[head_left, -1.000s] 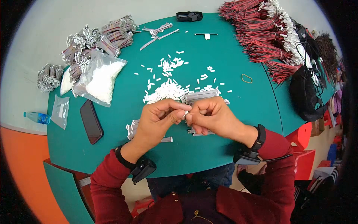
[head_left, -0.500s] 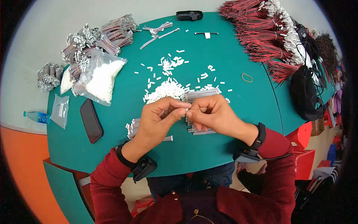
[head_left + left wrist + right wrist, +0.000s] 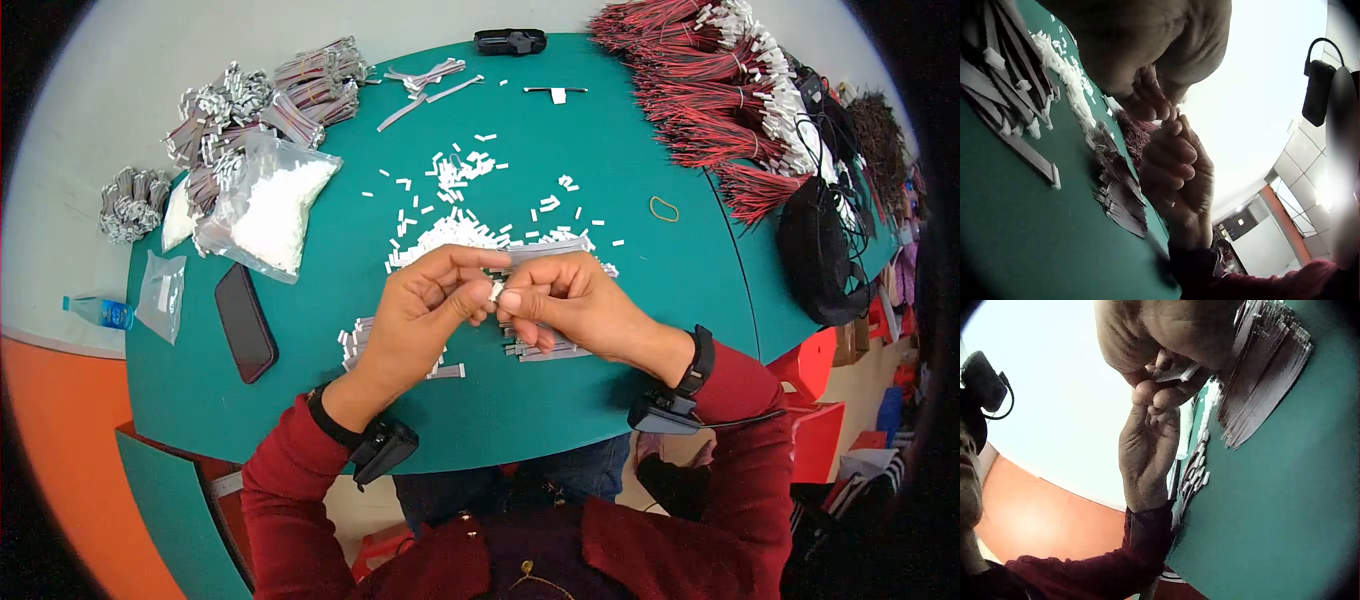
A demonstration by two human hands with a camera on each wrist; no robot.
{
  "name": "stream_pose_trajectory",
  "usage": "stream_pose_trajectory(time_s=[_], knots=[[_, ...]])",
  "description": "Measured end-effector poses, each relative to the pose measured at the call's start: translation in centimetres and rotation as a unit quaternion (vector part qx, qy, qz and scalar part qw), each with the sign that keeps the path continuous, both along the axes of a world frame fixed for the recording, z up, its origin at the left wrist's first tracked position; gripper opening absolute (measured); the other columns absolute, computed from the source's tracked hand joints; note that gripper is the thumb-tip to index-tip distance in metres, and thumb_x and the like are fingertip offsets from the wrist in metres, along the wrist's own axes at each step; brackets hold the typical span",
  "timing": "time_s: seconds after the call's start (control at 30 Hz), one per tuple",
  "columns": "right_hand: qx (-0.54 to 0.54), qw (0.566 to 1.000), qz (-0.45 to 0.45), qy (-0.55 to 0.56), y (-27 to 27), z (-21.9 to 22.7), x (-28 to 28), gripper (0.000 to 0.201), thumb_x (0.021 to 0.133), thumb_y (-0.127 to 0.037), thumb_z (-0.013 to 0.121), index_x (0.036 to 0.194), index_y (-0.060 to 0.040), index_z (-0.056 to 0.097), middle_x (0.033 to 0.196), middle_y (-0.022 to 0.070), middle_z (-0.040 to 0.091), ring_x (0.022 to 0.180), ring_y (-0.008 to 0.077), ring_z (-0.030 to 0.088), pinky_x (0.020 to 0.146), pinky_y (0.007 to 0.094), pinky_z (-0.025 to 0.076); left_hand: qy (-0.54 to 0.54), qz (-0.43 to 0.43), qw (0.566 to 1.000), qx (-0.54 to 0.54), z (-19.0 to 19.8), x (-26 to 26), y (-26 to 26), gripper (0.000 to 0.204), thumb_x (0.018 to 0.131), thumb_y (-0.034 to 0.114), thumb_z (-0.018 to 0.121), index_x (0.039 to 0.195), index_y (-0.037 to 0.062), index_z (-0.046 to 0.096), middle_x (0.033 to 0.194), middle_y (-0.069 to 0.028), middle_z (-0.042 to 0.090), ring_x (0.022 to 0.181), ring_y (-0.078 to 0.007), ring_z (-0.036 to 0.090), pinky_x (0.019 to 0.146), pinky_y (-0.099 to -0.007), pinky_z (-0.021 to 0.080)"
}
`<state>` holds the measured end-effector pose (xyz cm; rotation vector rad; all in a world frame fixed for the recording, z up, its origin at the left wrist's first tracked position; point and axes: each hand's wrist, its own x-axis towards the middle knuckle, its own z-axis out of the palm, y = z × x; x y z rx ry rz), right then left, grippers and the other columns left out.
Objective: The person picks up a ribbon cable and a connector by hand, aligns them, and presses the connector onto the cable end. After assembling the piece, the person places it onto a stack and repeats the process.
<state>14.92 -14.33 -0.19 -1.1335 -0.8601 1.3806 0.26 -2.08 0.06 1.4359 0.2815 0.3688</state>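
Note:
Both hands meet above the table's middle in the head view. A small white connector [image 3: 496,291] is pinched between the thumb and fingers of the left hand [image 3: 418,305]. The right hand [image 3: 580,308] pinches at the connector's right side; in the right wrist view a thin pale strip [image 3: 1169,376] runs among its curled fingers. Under and behind the right hand lies a stack of grey flat cables [image 3: 545,252]. Beyond the hands spreads a pile of white connectors [image 3: 450,235]. More grey cables with white ends [image 3: 356,343] lie beside the left hand.
At the left are a plastic bag of white pieces [image 3: 272,215], a phone [image 3: 246,322], a bottle [image 3: 100,312] and bundled grey cables [image 3: 310,85]. Red-black wire bundles [image 3: 700,100] and a black bag [image 3: 815,250] stand at the right. A rubber band [image 3: 663,209] lies nearer the middle.
The left index finger has lifted and straightened a little away from the thumb. The white connector shows more plainly between the hands, which have otherwise hardly moved.

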Motion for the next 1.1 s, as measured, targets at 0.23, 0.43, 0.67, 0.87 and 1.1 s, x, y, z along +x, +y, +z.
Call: stream_pose_trajectory(time_s=[0.23, 0.43, 0.67, 0.87, 1.1], knots=[[0.006, 0.999, -0.004, -0.035, -0.2, 0.1, -0.1, 0.018, 0.090, -0.016, 0.055, 0.081, -0.0023, 0.061, 0.060, 0.0002, 0.054, 0.051, 0.0033, 0.047, 0.046, 0.0179, 0.037, 0.080, -0.086, 0.991, 0.059, 0.2, -0.5, 1.0, 0.028, 0.097, 0.027, 0.041, 0.084, 0.0037, 0.047, 0.066, 0.0025, 0.039, 0.061, -0.0057, 0.036, 0.055, -0.0207, 0.032], [-0.001, 0.999, 0.002, -0.053, -0.5, 0.1, -0.5, 0.017, 0.090, -0.017, 0.055, 0.081, -0.0036, 0.060, 0.062, -0.0003, 0.056, 0.051, 0.0031, 0.048, 0.045, 0.0178, 0.037, 0.079, -0.104, 0.986, 0.101, 0.0, -0.5, 0.7, 0.027, 0.096, 0.026, 0.042, 0.080, 0.0044, 0.045, 0.068, 0.0023, 0.038, 0.064, -0.0066, 0.034, 0.057, -0.0216, 0.032], [-0.014, 0.998, 0.008, 0.059, -0.5, 0.2, -0.5, 0.017, 0.089, -0.018, 0.056, 0.081, -0.0041, 0.060, 0.064, 0.0008, 0.057, 0.051, 0.0051, 0.050, 0.046, 0.0182, 0.039, 0.069, -0.089, 0.987, 0.114, 0.4, -0.6, 0.3, 0.027, 0.096, 0.023, 0.043, 0.078, 0.0031, 0.045, 0.070, 0.0014, 0.041, 0.066, -0.0070, 0.036, 0.059, -0.0227, 0.033], [-0.008, 1.000, -0.013, 0.010, -0.2, -0.2, -0.6, 0.016, 0.089, -0.018, 0.057, 0.082, -0.0039, 0.060, 0.066, 0.0008, 0.058, 0.053, 0.0049, 0.051, 0.047, 0.0188, 0.041, 0.056, -0.055, 0.985, 0.152, -0.2, -0.6, 0.3, 0.028, 0.095, 0.022, 0.044, 0.076, 0.0023, 0.044, 0.068, 0.0009, 0.038, 0.065, -0.0073, 0.034, 0.057, -0.0233, 0.031], [-0.001, 1.000, -0.028, 0.013, -0.5, -0.2, -0.8, 0.014, 0.089, -0.016, 0.057, 0.081, -0.0046, 0.059, 0.066, 0.0005, 0.060, 0.053, 0.0032, 0.051, 0.047, 0.0174, 0.040, 0.047, -0.045, 0.984, 0.168, 0.0, -0.6, 0.1, 0.028, 0.095, 0.022, 0.045, 0.075, 0.0021, 0.043, 0.066, 0.0009, 0.034, 0.063, -0.0078, 0.031, 0.055, -0.0246, 0.029]])
